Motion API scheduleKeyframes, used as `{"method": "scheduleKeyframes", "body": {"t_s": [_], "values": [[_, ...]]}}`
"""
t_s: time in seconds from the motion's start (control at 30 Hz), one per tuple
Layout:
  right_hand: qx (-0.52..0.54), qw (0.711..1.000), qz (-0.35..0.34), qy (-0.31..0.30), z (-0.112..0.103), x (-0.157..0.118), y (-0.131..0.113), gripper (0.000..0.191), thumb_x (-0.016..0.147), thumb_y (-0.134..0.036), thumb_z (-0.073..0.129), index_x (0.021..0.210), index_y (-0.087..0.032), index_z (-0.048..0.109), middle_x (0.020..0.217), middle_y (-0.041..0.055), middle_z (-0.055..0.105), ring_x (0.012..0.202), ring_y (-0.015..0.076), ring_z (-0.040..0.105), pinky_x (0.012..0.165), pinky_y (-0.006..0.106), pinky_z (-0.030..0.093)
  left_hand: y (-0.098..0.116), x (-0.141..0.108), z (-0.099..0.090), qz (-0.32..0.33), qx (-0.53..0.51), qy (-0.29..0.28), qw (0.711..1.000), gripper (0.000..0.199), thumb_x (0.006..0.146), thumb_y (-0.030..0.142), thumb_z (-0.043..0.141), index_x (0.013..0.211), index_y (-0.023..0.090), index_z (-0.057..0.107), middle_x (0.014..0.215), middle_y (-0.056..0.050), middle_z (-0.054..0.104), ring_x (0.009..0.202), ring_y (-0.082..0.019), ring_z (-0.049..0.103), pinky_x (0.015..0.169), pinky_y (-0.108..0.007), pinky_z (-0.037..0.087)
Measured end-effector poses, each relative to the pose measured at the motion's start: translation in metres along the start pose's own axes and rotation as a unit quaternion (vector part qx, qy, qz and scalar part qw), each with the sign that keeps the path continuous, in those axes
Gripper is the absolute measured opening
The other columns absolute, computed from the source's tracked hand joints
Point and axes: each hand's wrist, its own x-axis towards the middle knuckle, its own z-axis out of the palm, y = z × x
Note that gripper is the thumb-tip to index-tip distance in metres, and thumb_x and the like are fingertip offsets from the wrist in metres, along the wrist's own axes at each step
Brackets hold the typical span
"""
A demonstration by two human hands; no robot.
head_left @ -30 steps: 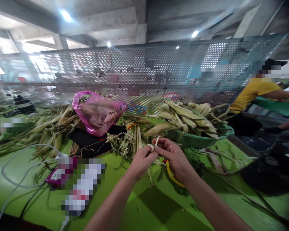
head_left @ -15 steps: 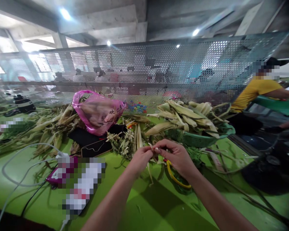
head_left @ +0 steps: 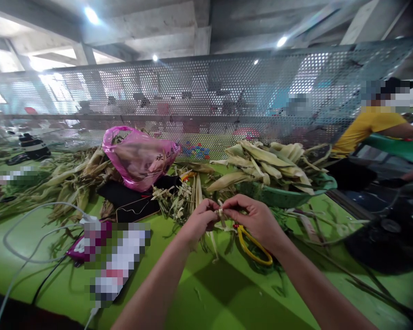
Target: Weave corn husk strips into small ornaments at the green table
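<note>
Head view: the clock centre is the strip (head_left: 221,211), with 12 o'clock away from the wearer. The strip is pale and narrow, held over the worktop (head_left: 209,311) between the fingertips of both hands. Left hand (head_left: 203,220): between 8 and 9 o'clock, thumb and fingers pinching the strip. Right hand (head_left: 250,218): at 3 o'clock, thumb and fingers pinching the same strip. The fingers partly cover it; its full shape cannot be told.

Surroundings:
- Yellow handle (head_left: 268,262): 4 o'clock, near the right hand.
- Basin (head_left: 285,198): between 2 and 3 o'clock, green, heaped with husks (head_left: 258,160) above its rim.
- Clippings (head_left: 175,201): between 9 and 10 o'clock, near the left hand.
- Bag (head_left: 141,160): 10 o'clock, pink, translucent.
- Dark device (head_left: 134,211): 9 o'clock, lying flat.
- Pixelated item (head_left: 122,259): 8 o'clock, details hidden.
- Screen (head_left: 192,96): 12 o'clock, perforated, upright.
- Co-worker (head_left: 371,126): 2 o'clock, yellow shirt, well apart.
</note>
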Motion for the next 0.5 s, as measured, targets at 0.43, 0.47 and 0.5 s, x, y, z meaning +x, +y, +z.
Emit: {"method": "scheduleKeyframes", "body": {"t_s": [0.43,0.47,0.5], "values": [[-0.124,0.991,-0.05,-0.021,-0.0058,-0.0012,-0.0025,0.008,0.082,-0.017,0.056,0.074,-0.019,0.058,0.082,0.0029,0.056,0.076,0.0159,0.055,0.067,0.026,0.044,0.0018,-0.0018,-0.0043,0.033,0.002,-0.003,0.999,0.013,0.075,0.021,0.055,0.08,0.018,0.043,0.06,0.007,0.037,0.049,-0.005,0.028,0.048,-0.019,0.02],[-0.125,0.991,-0.047,-0.019,-0.0058,-0.001,-0.0035,0.008,0.081,-0.016,0.056,0.073,-0.019,0.058,0.081,0.0026,0.056,0.075,0.0157,0.055,0.066,0.026,0.044,0.0015,-0.0016,-0.0048,0.038,0.005,-0.009,0.999,0.013,0.075,0.021,0.056,0.08,0.018,0.043,0.061,0.007,0.037,0.049,-0.005,0.028,0.049,-0.019,0.02],[-0.126,0.991,-0.044,-0.018,-0.0059,-0.0008,-0.0046,0.008,0.08,-0.016,0.056,0.072,-0.019,0.057,0.08,0.0022,0.056,0.074,0.0155,0.055,0.066,0.026,0.043,0.0015,-0.0015,-0.0051,0.041,0.008,-0.015,0.999,0.014,0.076,0.021,0.056,0.081,0.018,0.043,0.062,0.007,0.038,0.05,-0.005,0.028,0.049,-0.019,0.02]]}}
